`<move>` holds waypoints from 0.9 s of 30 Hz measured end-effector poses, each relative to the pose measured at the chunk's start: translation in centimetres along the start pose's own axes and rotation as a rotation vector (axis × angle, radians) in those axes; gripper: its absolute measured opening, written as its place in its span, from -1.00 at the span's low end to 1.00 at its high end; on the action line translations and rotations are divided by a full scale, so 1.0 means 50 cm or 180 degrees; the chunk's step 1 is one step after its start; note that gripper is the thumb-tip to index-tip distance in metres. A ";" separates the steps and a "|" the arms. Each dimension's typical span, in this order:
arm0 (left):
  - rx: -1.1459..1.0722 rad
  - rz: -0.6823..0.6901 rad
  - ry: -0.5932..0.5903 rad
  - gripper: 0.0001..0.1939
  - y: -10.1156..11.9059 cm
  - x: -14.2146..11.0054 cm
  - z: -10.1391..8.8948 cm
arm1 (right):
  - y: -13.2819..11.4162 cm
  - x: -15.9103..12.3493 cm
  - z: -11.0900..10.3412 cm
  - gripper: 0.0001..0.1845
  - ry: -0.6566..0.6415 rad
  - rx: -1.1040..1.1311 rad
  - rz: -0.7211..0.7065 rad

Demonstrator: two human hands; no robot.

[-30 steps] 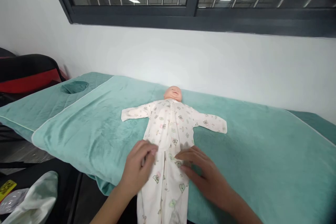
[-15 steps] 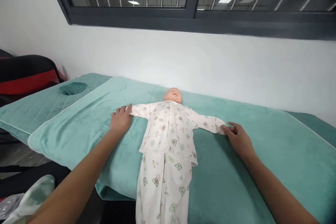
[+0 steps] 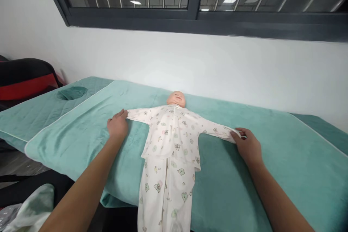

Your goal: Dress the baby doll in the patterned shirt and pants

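A baby doll (image 3: 176, 98) lies face up on the green bed cover (image 3: 223, 185). It wears a white long-sleeved top (image 3: 172, 134) and white trousers (image 3: 166, 195), both printed with small cartoon animals. Both sleeves are spread out sideways. My left hand (image 3: 117, 124) is closed on the cuff of the sleeve on the left. On the other side, my right hand (image 3: 248, 145) pinches the opposite cuff between thumb and fingers, drawing that sleeve out straight. The doll's own hands do not show.
Against the white wall (image 3: 152, 58) stands the bed, below a dark-framed window (image 3: 130, 18). The bed's quilted left end has a round hole (image 3: 72, 93). A black and red chair (image 3: 25, 81) is behind it. A pale green and white cloth (image 3: 38, 206) lies at lower left.
Both hands have drawn the sleeves farther outward, so they look straighter and longer. My right fingers now pinch the cuff's edge more clearly. The view has shifted slightly.
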State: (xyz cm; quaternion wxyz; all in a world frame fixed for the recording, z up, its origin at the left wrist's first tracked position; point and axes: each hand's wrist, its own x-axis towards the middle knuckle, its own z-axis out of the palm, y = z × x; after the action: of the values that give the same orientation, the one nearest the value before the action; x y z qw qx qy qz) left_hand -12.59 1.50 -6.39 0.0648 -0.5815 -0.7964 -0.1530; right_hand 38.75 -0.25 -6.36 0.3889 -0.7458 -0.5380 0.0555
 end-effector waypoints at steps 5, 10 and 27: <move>-0.0415 0.0026 0.0197 -0.38 0.002 -0.037 -0.010 | -0.059 -0.083 -0.004 -0.60 0.0080 -0.0167 -0.0715; -0.1654 0.0340 0.0583 -0.58 0.041 -0.192 -0.033 | -0.140 -0.257 -0.010 -0.64 -0.1445 0.0367 -0.1495; -0.3124 -0.0105 0.0061 -0.73 0.086 -0.604 -0.042 | -0.259 -0.402 -0.010 -0.59 -0.0549 0.0501 -0.1971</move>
State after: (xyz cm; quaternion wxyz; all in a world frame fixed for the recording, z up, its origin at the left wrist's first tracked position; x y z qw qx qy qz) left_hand 0.85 -25.36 -12.16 -0.2120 -0.5293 -0.6388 -0.5166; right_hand 20.84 -15.99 -4.46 0.3968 -0.5070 -0.7642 0.0389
